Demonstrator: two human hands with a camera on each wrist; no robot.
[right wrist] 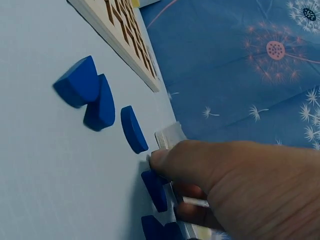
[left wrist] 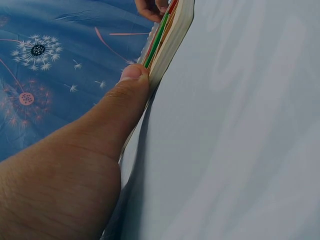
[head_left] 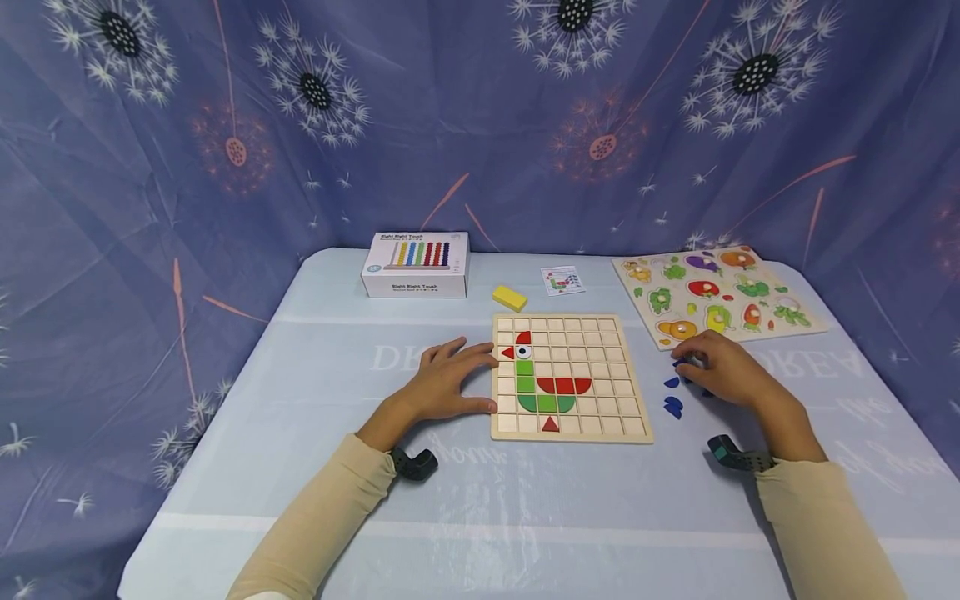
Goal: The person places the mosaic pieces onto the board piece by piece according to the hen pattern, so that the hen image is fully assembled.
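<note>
My left hand (head_left: 447, 381) lies at the left edge of the square wooden grid board (head_left: 607, 421), fingers spread, with fingertips and thumb (left wrist: 132, 72) against its rim. On the board, red, green and eye-marked pieces form a bird shape, including a red row (head_left: 564, 385) and a red triangle (head_left: 551, 424). My right hand (head_left: 722, 367) reaches down among several small blue pieces (head_left: 672, 407) right of the board. In the right wrist view its thumb is close above a blue piece (right wrist: 155, 191); the index fingertip is hidden, so any pinch is unclear.
A vegetable puzzle board (head_left: 693, 315) lies at the back right, close beyond my right hand. Behind the grid board are a yellow block (head_left: 510, 297), a small pattern card (head_left: 562, 281) and a white box (head_left: 416, 265). A patterned curtain (head_left: 480, 125) hangs behind the table.
</note>
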